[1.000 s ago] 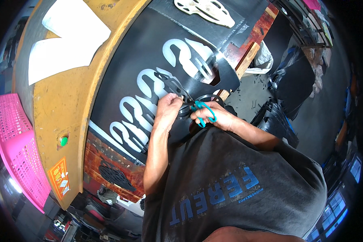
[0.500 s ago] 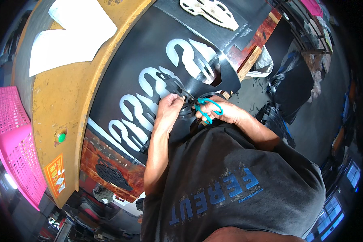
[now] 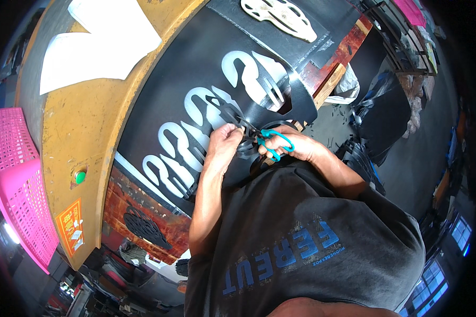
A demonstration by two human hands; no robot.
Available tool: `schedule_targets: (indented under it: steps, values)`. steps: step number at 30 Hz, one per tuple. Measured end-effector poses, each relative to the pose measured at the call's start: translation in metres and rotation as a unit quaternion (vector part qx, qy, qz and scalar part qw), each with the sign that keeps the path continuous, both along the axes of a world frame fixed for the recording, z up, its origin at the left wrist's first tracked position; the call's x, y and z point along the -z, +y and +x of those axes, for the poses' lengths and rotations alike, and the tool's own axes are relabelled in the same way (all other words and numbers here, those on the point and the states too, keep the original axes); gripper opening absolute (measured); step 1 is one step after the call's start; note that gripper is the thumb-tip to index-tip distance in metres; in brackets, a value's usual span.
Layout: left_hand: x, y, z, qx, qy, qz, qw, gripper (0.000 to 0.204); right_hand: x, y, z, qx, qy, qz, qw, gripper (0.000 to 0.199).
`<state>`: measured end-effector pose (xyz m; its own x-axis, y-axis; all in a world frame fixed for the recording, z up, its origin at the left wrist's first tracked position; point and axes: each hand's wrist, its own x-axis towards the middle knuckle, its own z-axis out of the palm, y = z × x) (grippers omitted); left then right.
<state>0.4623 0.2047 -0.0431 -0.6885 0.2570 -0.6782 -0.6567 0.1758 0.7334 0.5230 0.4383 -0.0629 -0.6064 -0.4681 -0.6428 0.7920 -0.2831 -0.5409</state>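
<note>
My right hand (image 3: 300, 145) is closed around the teal handles of a pair of scissors (image 3: 276, 131), whose dark blades point toward my left hand. Thumb and fingers of my left hand (image 3: 223, 145) pinch a thin black cut-out piece (image 3: 230, 113) that reaches up and away over the sheet. The blades meet this piece close to my left fingertips; the exact contact is hard to make out, dark on dark. Beneath lies a large black sheet (image 3: 161, 100) with several curved cut-out openings showing a pale surface.
A cream, perforated, sole-shaped template (image 3: 285, 20) lies at the far end. Along the left runs a yellow machine beam (image 3: 106, 100) with white paper (image 3: 90, 58) and a green button (image 3: 80, 177). A pink basket (image 3: 18, 153) stands further left. Black scraps (image 3: 145, 228) lie nearer on the reddish board.
The view has shifted slightly. Both hands, the scissors and the black piece keep almost the same positions, still close together.
</note>
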Motion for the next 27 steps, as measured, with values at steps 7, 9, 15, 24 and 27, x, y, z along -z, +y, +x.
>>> schedule_targets:
  steps: [7,9,15,24,27]
  values:
    - [-0.002,-0.001,-0.001,0.017,-0.008,-0.017,1.000,0.018,-0.011,0.002,-0.012,-0.053,0.057,0.035,0.996,0.033]
    - [-0.002,-0.001,-0.001,0.012,-0.010,-0.015,1.000,0.017,-0.012,0.002,-0.013,-0.063,0.068,0.053,0.994,0.030]
    - [0.001,-0.001,0.001,0.016,-0.013,-0.018,1.000,0.018,-0.011,-0.003,-0.013,-0.075,0.080,0.070,0.992,0.029]
    - [-0.009,-0.001,-0.004,0.007,-0.037,0.016,0.999,0.024,-0.009,-0.001,-0.011,-0.028,0.065,0.036,0.997,0.030]
    - [-0.013,0.002,-0.004,-0.010,-0.038,0.028,0.999,0.025,-0.010,-0.002,-0.010,-0.022,0.061,0.029,0.997,0.030]
